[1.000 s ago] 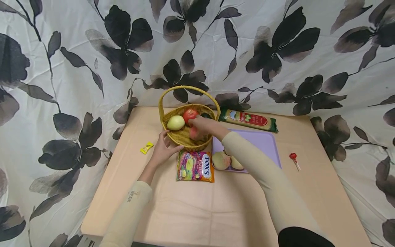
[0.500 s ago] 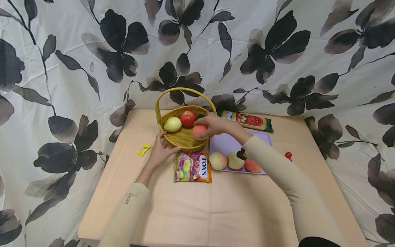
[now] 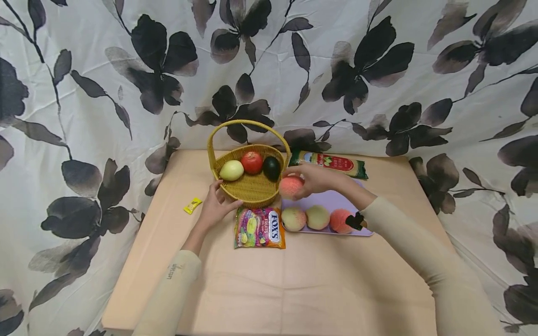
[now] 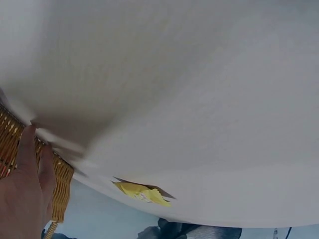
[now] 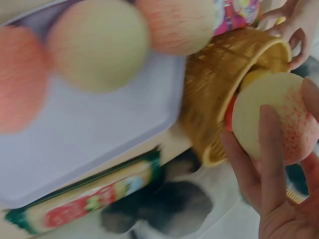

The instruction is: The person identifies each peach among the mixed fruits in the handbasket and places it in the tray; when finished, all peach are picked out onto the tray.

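Observation:
My right hand (image 3: 315,179) grips a pinkish peach (image 3: 291,187) in its curled fingers, above the left part of a lavender tray (image 3: 325,198), just right of the yellow wicker basket (image 3: 248,195). In the right wrist view the peach (image 5: 249,114) shows a pale green-yellow side. At the basket's front left rim is my left hand (image 3: 214,207), thumb spread; straight fingers (image 4: 25,149) lie against the wicker in the left wrist view. Inside the basket are a pale yellow-green fruit (image 3: 231,171), a round red fruit (image 3: 252,162) and a dark avocado (image 3: 271,169).
Two pale peaches (image 3: 317,217) and a redder one (image 3: 339,221) line the tray's front edge. A FOX'S candy bag (image 3: 259,228) lies before the basket, a pasta packet (image 3: 336,163) behind the tray. One yellow wrapped candy (image 3: 192,205) sits at left; floral cloth (image 3: 294,84) hangs behind.
My right hand has lifted the peach out of the basket and carried it right, over the tray side. The avocado shows fully now. My left hand stays at the basket rim.

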A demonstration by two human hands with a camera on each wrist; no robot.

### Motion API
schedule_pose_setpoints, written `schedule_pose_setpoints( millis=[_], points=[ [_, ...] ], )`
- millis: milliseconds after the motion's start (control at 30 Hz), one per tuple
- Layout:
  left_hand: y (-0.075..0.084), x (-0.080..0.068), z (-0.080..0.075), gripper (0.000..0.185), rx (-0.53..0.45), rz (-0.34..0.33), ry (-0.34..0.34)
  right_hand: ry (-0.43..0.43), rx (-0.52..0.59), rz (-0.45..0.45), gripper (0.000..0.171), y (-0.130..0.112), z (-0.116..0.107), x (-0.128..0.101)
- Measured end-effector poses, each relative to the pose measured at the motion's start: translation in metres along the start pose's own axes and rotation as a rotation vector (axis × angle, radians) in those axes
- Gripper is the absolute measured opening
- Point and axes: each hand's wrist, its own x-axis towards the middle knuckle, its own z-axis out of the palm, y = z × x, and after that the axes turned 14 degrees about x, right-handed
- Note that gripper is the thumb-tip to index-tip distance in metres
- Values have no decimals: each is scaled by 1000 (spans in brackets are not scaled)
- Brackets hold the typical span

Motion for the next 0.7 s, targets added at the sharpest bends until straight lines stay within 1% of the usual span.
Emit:
schedule_pose_setpoints(
  millis=[100, 233, 367, 533, 700],
  points=[
    [0, 0, -1, 119, 3, 4, -6, 4, 49, 54, 64, 15, -9, -21],
    [0, 0, -1, 119, 3, 14, -6, 21, 72, 145, 63, 37, -22, -50],
    [0, 0, -1, 117, 10, 24, 4, 42, 90, 207, 63, 63, -31, -75],
    [-1, 0, 0, 117, 18, 26, 9, 71, 126, 286, 66, 91, -36, -103],
    [0, 0, 1, 118, 11, 28, 5, 68, 164, 363, 68, 116, -35, -123]
  ],
)
